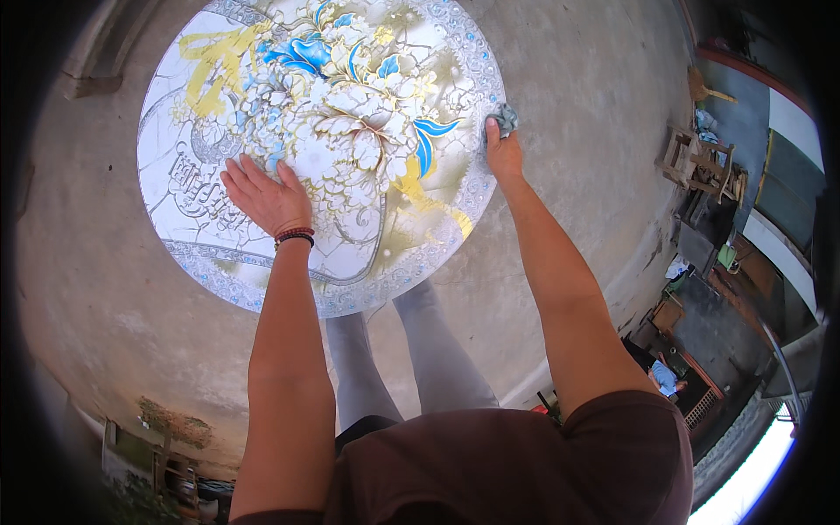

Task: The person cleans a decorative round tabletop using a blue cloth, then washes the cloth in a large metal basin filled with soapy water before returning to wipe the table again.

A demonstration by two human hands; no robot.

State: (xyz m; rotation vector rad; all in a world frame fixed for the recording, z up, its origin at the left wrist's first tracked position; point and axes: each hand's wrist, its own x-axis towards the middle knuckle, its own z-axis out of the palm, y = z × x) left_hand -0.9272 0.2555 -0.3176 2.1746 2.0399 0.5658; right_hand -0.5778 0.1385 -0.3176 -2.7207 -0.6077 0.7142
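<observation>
Before me is a round tabletop (354, 230) with a glossy floral print in white, blue and yellow and a grey ornamental border. My left hand (270, 202) rests palm down on the printed surface, left of the middle, its fingers spread and nothing in it. Beaded bracelets (294, 237) circle that wrist. At the right rim, my right hand (504, 154) grips a crumpled grey cloth (504, 119) against the table's edge. The thumb lies over the cloth; the other fingers are mostly hidden.
Concrete floor (590, 131) surrounds the table. A wooden stool or chair (712, 167) stands at the right, with a broom (712, 92) beyond it. Farther right and lower, a person (666, 378) in a light blue top is visible. A ledge (98, 59) juts in at upper left.
</observation>
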